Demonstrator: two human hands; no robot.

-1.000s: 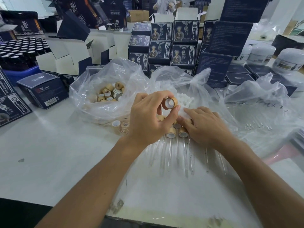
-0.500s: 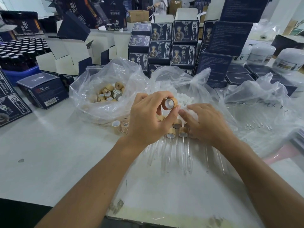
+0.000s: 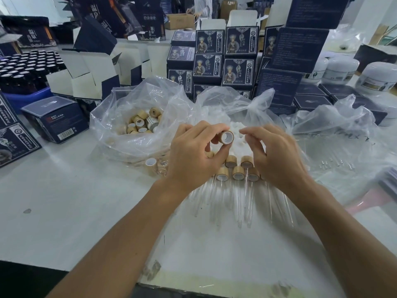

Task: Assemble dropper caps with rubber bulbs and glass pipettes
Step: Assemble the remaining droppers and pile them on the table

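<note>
My left hand [image 3: 193, 160] pinches a bamboo dropper cap [image 3: 226, 137] between thumb and fingers, its white-lined opening turned toward my right hand. My right hand [image 3: 277, 155] hovers just right of the cap, thumb and forefinger pinched on a thin glass pipette [image 3: 246, 183] that is hard to make out. Below the hands several assembled droppers [image 3: 238, 175] lie on the table, their pipettes pointing toward me. A clear bag of bamboo caps [image 3: 137, 125] lies at the left. White rubber bulbs [image 3: 236, 127] fill the bag behind the hands.
Loose pipettes [image 3: 335, 164] lie on clear plastic at the right. A single cap [image 3: 150, 162] stands by the cap bag. Dark printed boxes [image 3: 238, 69] are stacked behind, dark bottles [image 3: 25, 69] fill a blue crate far left, and white jars [image 3: 341, 69] stand far right. White table [image 3: 75, 201].
My right hand has lifted off the droppers on the table and risen to the level of the cap. My left hand and its cap have stayed in place.
</note>
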